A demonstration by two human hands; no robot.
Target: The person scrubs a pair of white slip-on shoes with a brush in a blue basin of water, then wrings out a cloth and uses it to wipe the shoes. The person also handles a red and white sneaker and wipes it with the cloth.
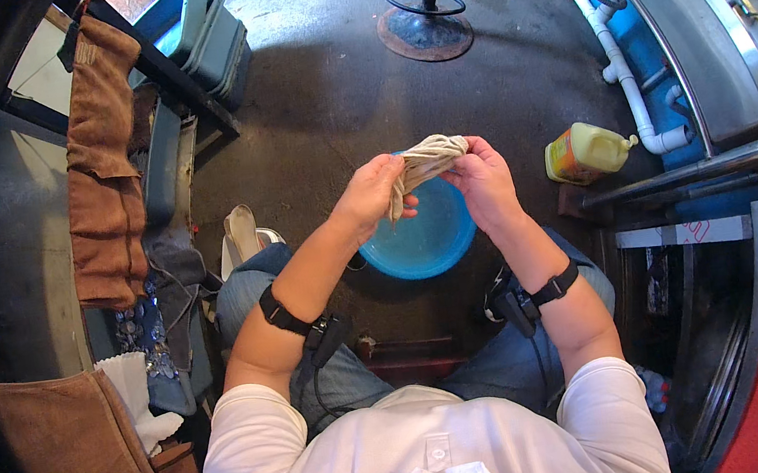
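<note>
Between my two hands, above a blue plastic basin (pixel 425 268), hangs a bundled off-white cloth (pixel 428 159). My left hand (pixel 368 194) grips its lower left end, where a twisted tail of cloth dangles past the fingers. At the upper right end, the fingers of my right hand (pixel 487 178) pinch the gathered folds. The basin stands on the floor between my knees, its far side partly hidden by the hands and the cloth. What it holds looks like bluish water, though the surface is hard to make out.
A yellow plastic jug (pixel 587 151) stands on the right near white drain pipes (pixel 626 79). Brown towels (pixel 109 218) hang at left, by stacked grey-blue tubs (pixel 214 52). Pale shoes (pixel 240 232) lie beside my left knee. Ahead is a round metal pedestal base (pixel 425 35).
</note>
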